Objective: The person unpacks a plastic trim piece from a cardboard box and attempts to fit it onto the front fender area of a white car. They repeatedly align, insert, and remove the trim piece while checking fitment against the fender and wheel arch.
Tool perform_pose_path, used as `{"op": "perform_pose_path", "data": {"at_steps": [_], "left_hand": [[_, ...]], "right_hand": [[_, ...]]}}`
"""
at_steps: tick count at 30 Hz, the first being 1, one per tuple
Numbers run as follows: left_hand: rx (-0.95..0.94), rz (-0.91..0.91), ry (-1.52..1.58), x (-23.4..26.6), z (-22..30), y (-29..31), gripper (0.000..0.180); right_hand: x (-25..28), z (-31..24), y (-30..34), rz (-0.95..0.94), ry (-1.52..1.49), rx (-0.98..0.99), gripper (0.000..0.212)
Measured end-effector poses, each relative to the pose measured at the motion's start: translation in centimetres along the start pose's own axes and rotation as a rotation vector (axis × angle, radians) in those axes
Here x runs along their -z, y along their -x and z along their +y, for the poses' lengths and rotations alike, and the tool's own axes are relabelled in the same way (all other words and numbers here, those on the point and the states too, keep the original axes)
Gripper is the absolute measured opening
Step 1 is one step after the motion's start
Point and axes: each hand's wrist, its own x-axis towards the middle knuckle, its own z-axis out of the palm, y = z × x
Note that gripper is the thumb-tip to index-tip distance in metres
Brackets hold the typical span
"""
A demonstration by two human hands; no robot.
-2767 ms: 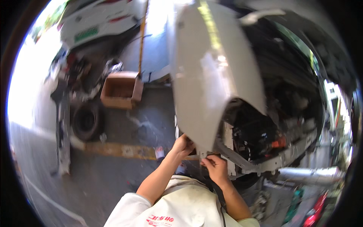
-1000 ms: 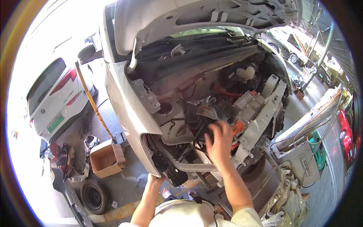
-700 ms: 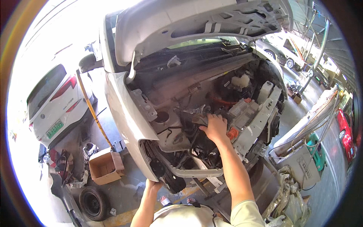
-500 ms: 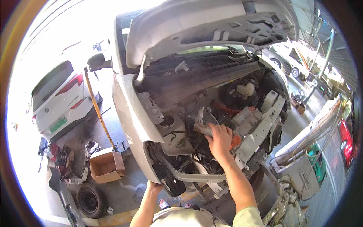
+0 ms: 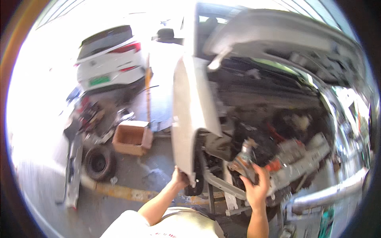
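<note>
A light-coloured car stands before me with its hood (image 5: 285, 35) raised and the engine bay (image 5: 262, 95) exposed. My left hand (image 5: 179, 179) is closed on the lower front end of its pale fender (image 5: 186, 119), beside the wheel arch. My right hand (image 5: 257, 183) is over the front of the engine bay, thumb and fingers closed on a brownish metal piece with a silvery cylindrical end (image 5: 245, 156). Motion blur hides what kind of piece it is. Right of that hand runs the pale front crossmember (image 5: 305, 158).
On the floor to the left are an open cardboard box (image 5: 133, 139), a wheel (image 5: 100, 162) and a long grey panel (image 5: 73, 170). A white car (image 5: 111, 59) is parked behind them, near a yellow pole (image 5: 148, 87). A green item (image 5: 326, 222) lies at lower right.
My view has swung left, so the car sits farther right in the picture. My right hand has come back toward me, with the metal piece raised in it. The left hand still grips the fender.
</note>
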Motion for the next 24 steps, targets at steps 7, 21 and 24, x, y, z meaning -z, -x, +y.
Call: {"op": "perform_pose_path", "data": {"at_steps": [7, 21, 24], "left_hand": [[0.01, 0.079, -0.033, 10.6, -4.1, -3.9, 0.054], [-0.474, -0.697, -0.419, 12.1, 0.5, 19.5, 0.062], [-0.607, -0.332, -0.241, 13.9, 2.0, 21.1, 0.05]], "right_hand": [[2.0, -2.4, 4.3, -0.454, -0.438, -0.377, 0.055], [-12.3, -11.4, 11.1, -0.987, -1.221, -0.764, 0.046], [-18.0, -13.8, 13.6, -1.053, -1.355, -0.881, 0.037]]}}
